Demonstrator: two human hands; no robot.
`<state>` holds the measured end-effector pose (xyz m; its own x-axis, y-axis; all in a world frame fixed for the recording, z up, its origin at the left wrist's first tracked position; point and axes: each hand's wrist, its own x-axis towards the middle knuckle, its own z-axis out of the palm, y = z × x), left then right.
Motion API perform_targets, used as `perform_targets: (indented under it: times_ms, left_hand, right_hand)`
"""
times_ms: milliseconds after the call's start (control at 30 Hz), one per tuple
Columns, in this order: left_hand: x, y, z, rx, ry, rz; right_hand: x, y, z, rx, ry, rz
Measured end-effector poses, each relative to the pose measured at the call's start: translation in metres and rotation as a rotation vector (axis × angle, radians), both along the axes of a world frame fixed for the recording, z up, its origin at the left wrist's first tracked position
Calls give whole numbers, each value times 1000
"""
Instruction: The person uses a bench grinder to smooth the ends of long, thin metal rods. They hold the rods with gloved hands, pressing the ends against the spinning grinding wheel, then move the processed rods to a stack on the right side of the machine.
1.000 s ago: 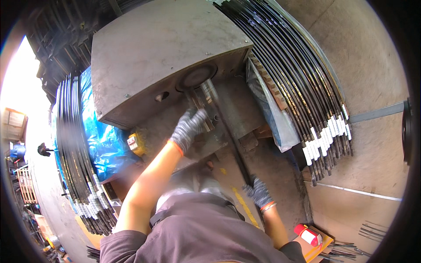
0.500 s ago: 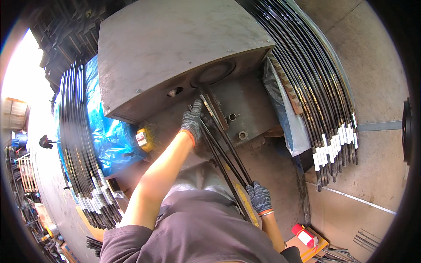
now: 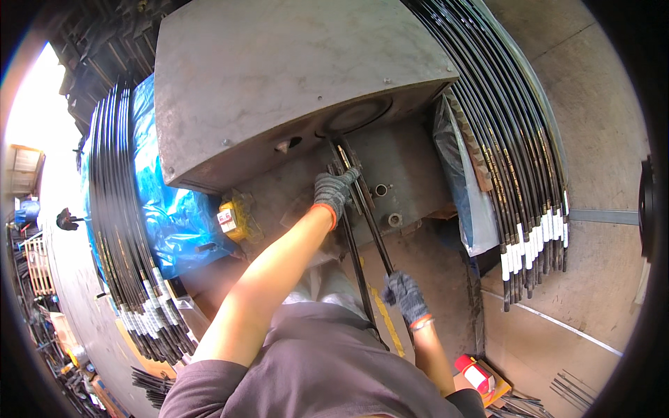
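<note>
left hand [image 3: 334, 192] clamped on black rods [image 3: 375, 230] at grey housing [image 3: 293, 63]; right hand [image 3: 407, 298] at one rod, can't tell if closed. rod stacks [image 3: 512, 160] crowd both sides.

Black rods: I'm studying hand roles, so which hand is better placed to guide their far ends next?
Probably the left hand: it is at the rods near the metal housing, while the right hand is much farther from it.

1. Gloved left hand [image 3: 332, 191]: mottled grey, edged orange.
2. Gloved right hand [image 3: 408, 299]: mottled grey.
3. Middle rods [image 3: 379, 242]: black.
4. Far housing [image 3: 293, 63]: dull grey.
5. Left sheet [image 3: 169, 233]: bright blue.
6. Near-right extinguisher [image 3: 476, 375]: red, white-labelled.
</note>
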<state>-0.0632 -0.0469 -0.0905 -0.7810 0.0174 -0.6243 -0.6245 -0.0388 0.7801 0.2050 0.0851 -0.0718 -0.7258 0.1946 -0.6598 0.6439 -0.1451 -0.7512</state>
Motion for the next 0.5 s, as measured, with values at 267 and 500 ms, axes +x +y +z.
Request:
perform_targets:
  times_ms: [267, 500]
  left_hand:
    - [-3, 1, 8, -121, -148, -8]
    - [-3, -1, 16, -9, -66, 5]
  right_hand:
    - [-102, -2, -15, -237, 60, 37]
    - [-112, -2, -11, -262, 25, 35]
